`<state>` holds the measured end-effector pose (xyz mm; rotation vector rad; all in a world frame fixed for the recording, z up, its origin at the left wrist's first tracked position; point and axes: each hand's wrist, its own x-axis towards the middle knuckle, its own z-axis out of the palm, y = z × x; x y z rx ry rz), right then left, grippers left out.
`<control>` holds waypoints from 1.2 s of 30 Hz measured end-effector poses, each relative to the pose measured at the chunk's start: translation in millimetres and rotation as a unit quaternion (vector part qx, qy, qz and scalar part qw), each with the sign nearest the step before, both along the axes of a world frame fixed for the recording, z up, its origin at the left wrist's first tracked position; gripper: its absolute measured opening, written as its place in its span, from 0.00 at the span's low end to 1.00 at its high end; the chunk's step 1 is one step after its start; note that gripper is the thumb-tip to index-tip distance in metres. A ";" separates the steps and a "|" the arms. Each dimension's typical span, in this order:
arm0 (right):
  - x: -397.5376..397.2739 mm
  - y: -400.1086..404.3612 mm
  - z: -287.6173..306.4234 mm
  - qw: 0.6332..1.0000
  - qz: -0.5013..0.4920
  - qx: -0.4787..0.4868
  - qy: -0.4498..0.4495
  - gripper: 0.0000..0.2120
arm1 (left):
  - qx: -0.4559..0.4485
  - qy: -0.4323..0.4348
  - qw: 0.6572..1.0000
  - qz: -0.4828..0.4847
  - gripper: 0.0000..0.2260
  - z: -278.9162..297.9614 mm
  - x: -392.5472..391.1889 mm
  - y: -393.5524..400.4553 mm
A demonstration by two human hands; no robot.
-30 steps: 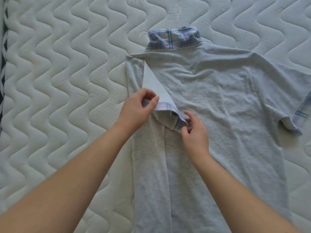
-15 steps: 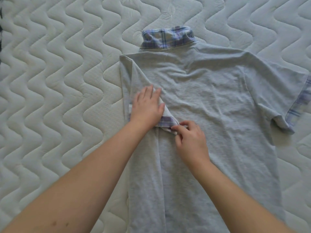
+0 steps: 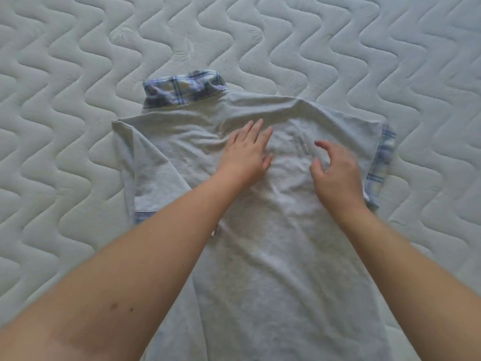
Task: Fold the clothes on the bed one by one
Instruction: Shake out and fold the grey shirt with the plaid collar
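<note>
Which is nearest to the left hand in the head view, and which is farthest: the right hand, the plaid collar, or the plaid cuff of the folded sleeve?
From the left hand:
1. Right hand, just beside it on the shirt.
2. Plaid collar, up and left.
3. Plaid cuff of the folded sleeve, lower left edge.

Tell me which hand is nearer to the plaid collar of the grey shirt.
Left. The left hand lies flat on the grey shirt just below the plaid collar, fingers pointing toward it. The right hand hovers farther off to the right, fingers loosely curled, nearer the right sleeve's plaid cuff.
</note>
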<state>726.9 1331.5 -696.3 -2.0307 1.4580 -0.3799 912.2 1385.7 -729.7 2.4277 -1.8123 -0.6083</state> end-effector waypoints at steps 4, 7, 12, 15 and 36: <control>-30.8 -56.2 -4.2 0.997 -0.051 -0.036 0.046 0.21 | 0.013 -0.007 0.999 -0.029 0.25 -6.4 -1.6 -48.6; -45.4 -94.1 -12.3 0.990 -0.107 0.022 0.093 0.27 | -0.033 0.017 0.999 -0.007 0.22 -4.6 4.5 -84.7; -58.5 -131.0 -24.2 0.948 -0.245 0.191 0.067 0.37 | 0.012 0.019 1.000 0.021 0.16 6.4 19.4 -144.6; -60.9 -138.6 -29.1 0.947 -0.220 0.222 0.070 0.24 | 0.104 -0.018 0.994 -0.033 0.15 14.1 25.6 -164.3; 59.9 -28.4 137.1 0.967 0.184 0.171 0.034 0.16 | 0.038 0.454 0.866 0.206 0.07 30.9 58.3 -116.3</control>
